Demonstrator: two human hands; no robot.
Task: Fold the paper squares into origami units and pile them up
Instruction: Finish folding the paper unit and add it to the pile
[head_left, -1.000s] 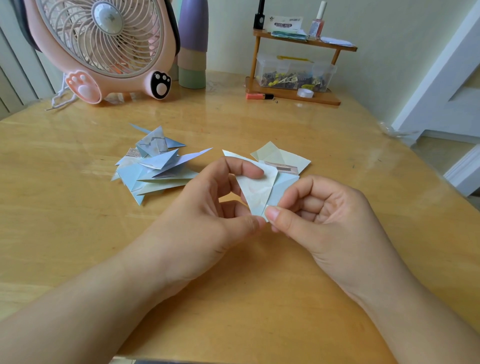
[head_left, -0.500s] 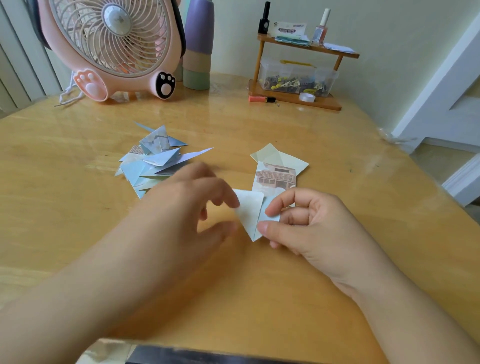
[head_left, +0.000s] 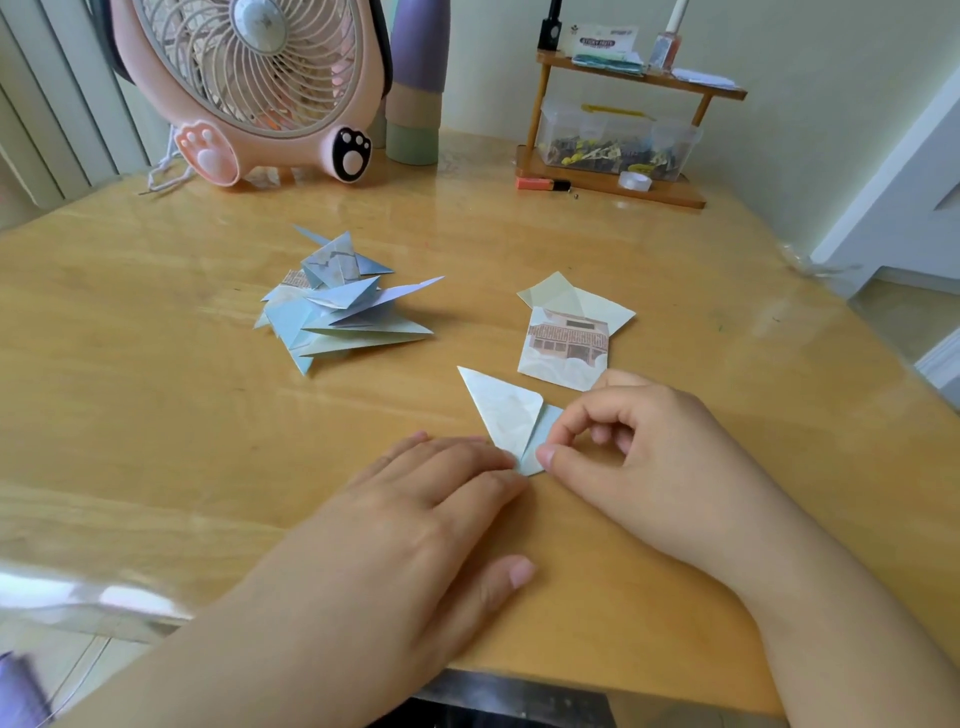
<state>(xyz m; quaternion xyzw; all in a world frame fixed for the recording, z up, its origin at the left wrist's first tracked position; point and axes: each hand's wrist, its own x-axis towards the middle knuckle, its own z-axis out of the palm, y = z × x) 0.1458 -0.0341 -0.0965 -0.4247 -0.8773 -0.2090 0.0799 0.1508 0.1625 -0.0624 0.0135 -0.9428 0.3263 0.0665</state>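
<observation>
The left hand (head_left: 415, 525) presses flat, extended fingers on the pale blue, partly folded paper triangle (head_left: 511, 418) lying on the wooden table (head_left: 156, 415), while the right hand (head_left: 639, 457), at 3 o'clock of it, pinches its lower flap.

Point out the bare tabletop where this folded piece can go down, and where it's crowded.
Bare wood lies between the pile of folded units and the paper squares, left of the pile, and right of the squares toward the table edge. Crowded: the back by the fan and wooden shelf.
</observation>
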